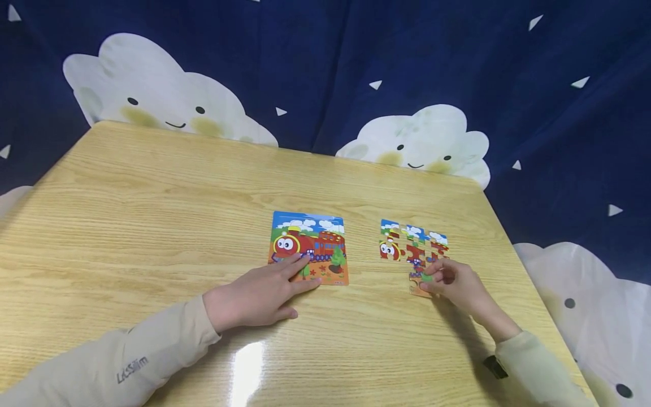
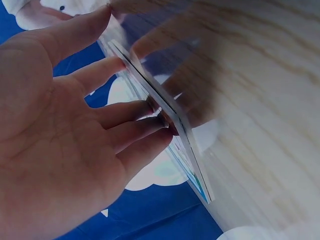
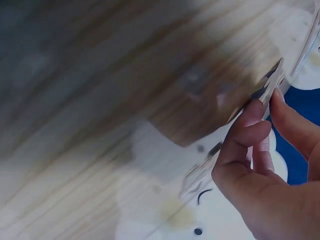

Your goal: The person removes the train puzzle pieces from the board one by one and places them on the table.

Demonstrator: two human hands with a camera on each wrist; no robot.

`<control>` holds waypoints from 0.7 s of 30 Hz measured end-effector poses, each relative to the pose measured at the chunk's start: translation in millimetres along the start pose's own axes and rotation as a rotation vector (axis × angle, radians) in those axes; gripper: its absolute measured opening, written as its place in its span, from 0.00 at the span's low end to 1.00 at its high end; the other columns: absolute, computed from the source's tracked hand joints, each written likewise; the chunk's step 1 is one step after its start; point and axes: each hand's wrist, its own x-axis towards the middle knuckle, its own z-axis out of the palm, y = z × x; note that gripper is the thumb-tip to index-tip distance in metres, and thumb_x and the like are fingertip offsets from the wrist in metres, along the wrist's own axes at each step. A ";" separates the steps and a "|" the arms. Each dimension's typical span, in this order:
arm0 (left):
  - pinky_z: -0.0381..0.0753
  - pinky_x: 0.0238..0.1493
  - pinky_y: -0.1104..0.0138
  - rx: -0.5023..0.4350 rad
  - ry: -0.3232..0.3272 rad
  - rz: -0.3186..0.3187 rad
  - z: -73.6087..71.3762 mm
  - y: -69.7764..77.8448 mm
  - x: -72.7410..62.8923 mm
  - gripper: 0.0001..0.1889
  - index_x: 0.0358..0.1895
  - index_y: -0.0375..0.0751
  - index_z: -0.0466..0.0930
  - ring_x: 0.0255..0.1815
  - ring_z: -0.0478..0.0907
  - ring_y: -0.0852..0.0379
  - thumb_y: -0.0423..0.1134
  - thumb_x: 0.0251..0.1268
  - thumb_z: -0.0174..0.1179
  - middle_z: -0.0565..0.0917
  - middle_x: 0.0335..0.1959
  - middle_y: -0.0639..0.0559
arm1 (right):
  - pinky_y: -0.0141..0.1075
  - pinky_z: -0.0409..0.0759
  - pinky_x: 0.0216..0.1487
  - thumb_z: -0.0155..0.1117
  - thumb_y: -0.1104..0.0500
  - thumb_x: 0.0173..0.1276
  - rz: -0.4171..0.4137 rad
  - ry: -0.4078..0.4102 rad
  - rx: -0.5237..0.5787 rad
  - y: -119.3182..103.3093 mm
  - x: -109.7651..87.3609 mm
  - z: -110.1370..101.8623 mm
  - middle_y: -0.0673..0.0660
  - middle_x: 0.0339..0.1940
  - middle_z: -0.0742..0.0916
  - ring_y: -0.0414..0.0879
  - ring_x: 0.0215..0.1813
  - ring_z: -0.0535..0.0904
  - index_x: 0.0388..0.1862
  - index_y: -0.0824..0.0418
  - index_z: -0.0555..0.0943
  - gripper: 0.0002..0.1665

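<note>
A square train picture board (image 1: 333, 243) with a red engine, blue sky and orange ground lies flat at mid-table. My left hand (image 1: 259, 294) rests its outstretched fingers on the board's lower left part; in the left wrist view the fingertips touch near the thin board edge (image 2: 172, 115). To the right lies a partly joined set of puzzle pieces (image 1: 391, 250) showing the same train. My right hand (image 1: 460, 285) is at its lower right and pinches a thin puzzle piece (image 3: 272, 82) between thumb and index finger. The hand covers part of the set.
Both lie on a wood-grain table (image 1: 168, 215) with a glossy surface. A dark blue cloth (image 1: 315, 73) with white clouds and small triangles stands behind and to the right. A dark wrist strap (image 1: 495, 367) shows at the right sleeve.
</note>
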 end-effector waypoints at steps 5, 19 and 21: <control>0.62 0.70 0.51 -0.003 0.003 0.001 -0.4 0.4 -0.2 0.32 0.74 0.45 0.65 0.76 0.51 0.36 0.45 0.68 0.62 0.52 0.76 0.32 | 0.31 0.75 0.26 0.74 0.61 0.60 0.007 0.024 -0.068 11.8 -6.5 -12.9 0.55 0.29 0.83 0.39 0.28 0.77 0.42 0.68 0.81 0.16; 0.63 0.69 0.51 -0.008 0.002 -0.007 -0.7 0.1 -0.1 0.32 0.73 0.46 0.66 0.75 0.53 0.36 0.45 0.68 0.63 0.53 0.76 0.33 | 0.35 0.77 0.31 0.73 0.56 0.62 0.081 -0.019 -0.181 26.3 -8.4 -28.3 0.55 0.35 0.82 0.46 0.39 0.80 0.43 0.67 0.81 0.17; 0.63 0.69 0.51 -0.010 -0.004 -0.011 -1.6 0.3 -0.3 0.32 0.73 0.46 0.66 0.75 0.53 0.36 0.45 0.68 0.62 0.53 0.76 0.33 | 0.34 0.77 0.31 0.73 0.55 0.62 0.080 -0.019 -0.187 26.8 -7.8 -27.9 0.55 0.36 0.82 0.46 0.39 0.80 0.42 0.67 0.81 0.18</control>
